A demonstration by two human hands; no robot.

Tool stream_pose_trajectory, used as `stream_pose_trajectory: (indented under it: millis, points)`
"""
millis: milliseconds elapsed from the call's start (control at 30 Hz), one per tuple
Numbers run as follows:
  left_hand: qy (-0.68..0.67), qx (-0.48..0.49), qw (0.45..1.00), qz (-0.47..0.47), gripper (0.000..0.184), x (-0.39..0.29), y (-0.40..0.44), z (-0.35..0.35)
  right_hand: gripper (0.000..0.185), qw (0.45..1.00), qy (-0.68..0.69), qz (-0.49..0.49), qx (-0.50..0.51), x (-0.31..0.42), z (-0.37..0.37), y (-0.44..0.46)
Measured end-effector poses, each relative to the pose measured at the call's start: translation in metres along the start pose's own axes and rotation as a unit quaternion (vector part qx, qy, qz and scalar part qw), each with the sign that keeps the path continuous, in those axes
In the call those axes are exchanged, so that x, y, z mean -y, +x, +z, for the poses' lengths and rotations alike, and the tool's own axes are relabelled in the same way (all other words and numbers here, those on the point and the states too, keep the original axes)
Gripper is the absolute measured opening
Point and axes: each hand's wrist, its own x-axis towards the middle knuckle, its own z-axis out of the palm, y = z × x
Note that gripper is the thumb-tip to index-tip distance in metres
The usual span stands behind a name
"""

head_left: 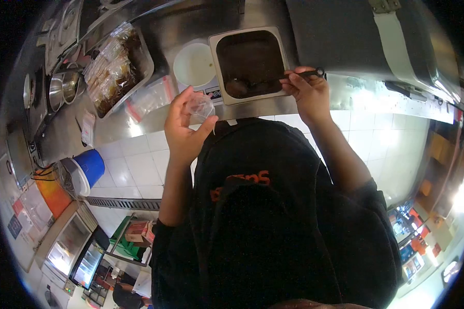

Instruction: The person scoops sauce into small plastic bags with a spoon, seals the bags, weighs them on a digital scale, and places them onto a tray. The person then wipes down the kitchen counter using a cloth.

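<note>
My left hand (183,136) is closed around a small clear plastic cup (201,106), just in front of a white bowl (192,64). Whether the cup has anything in it I cannot tell. Over the right rim of a deep metal pan (248,32), my right hand (310,98) grips the black handle of a ladle (310,73). Its far end reaches down into dark brown sauce (252,54) in the pan, where the bowl of the ladle is mostly hidden.
A tray of plastic-wrapped packets (111,69) stands at the left, with zip bags (152,100) beside it. Steel bowls (63,88) sit farther left. A large dark appliance (340,36) borders the pan's right. On the floor is a blue bucket (91,167); a person (126,296) appears far behind.
</note>
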Motion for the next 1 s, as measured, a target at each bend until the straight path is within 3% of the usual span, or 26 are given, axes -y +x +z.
stream_pose_trajectory:
  millis: [167,267,567,667,1000]
  points:
    - [-0.001,0.011,0.999,0.035,0.071,0.01,0.008,0.003,0.013,0.987,0.147,0.059,-0.034,-0.007,-0.025,-0.001]
    - [0.006,0.013,0.999,0.045,0.07,0.015,0.012,0.007,0.014,0.976,0.21,0.046,-0.034,-0.012,-0.037,-0.003]
    - [0.029,0.02,0.997,0.072,0.067,0.028,0.025,0.02,0.016,0.97,0.224,0.03,-0.091,-0.021,-0.053,-0.002]
    - [0.036,0.029,0.994,0.099,0.067,0.028,0.03,0.023,0.014,0.976,0.206,-0.003,-0.07,-0.003,-0.042,-0.015]
    - [0.085,0.004,0.983,0.161,0.064,-0.003,0.045,0.045,0.016,0.94,0.119,-0.302,0.104,0.054,0.013,-0.065]
